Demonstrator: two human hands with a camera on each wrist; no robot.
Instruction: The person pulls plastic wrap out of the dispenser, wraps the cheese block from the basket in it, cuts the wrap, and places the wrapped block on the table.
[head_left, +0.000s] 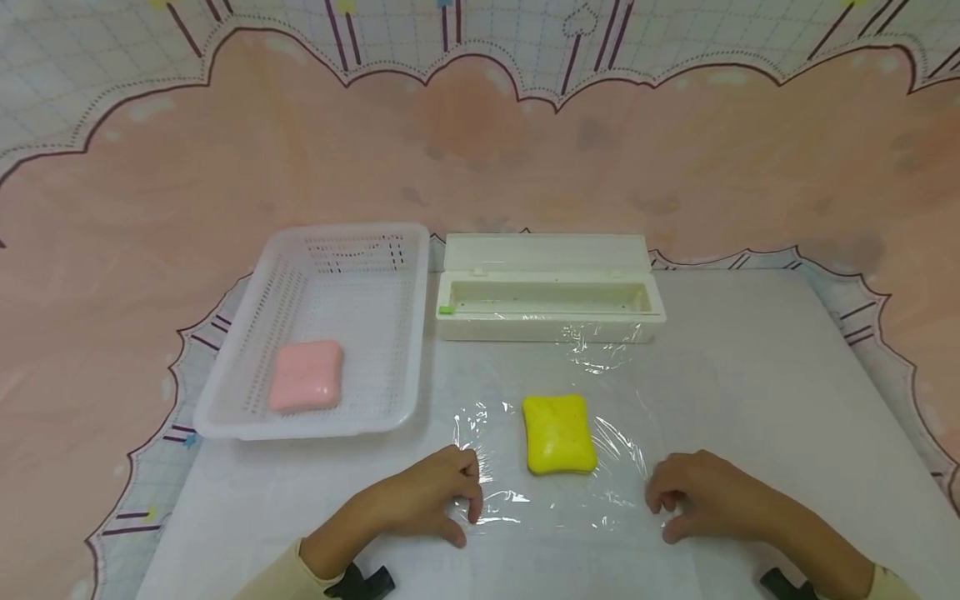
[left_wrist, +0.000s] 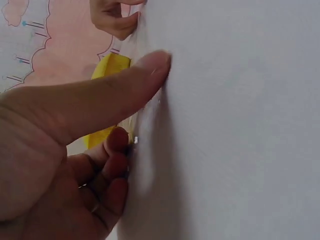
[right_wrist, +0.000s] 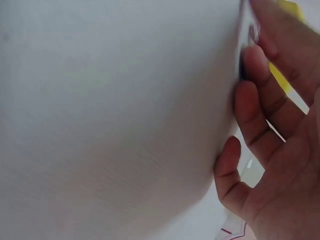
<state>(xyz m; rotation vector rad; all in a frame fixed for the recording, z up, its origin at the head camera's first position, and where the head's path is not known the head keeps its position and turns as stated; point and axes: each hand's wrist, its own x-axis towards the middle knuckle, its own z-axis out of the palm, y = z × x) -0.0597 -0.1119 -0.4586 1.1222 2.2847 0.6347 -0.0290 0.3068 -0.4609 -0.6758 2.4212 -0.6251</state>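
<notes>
Yellow block, cushion-shaped and square with rounded corners, glossy [head_left: 560, 433]: lies flat on a clear, crinkled sheet of plastic film [head_left: 618, 446], between the two hands. All places below taken from this block.

Left hand [head_left: 431, 496]: left of the block and nearer the person, at the film's left edge. Fingers bent, thumb extended well apart from them; nothing seen gripped. Right hand [head_left: 705, 496]: right of the block, also on the near side, at the film's right edge. Fingers loosely bent, thumb apart; no grip on anything visible.

Left of the block and farther off: white rectangular plastic basket with perforated walls [head_left: 300, 429]. In it, a pink square block with rounded corners [head_left: 306, 375], flat on the bottom.

Beyond the block: long white plastic box, lid raised [head_left: 551, 329], small green piece [head_left: 447, 310] at its left end. Film glints on its front.

Beneath the block and film: smooth white table covering [head_left: 750, 375].
</notes>
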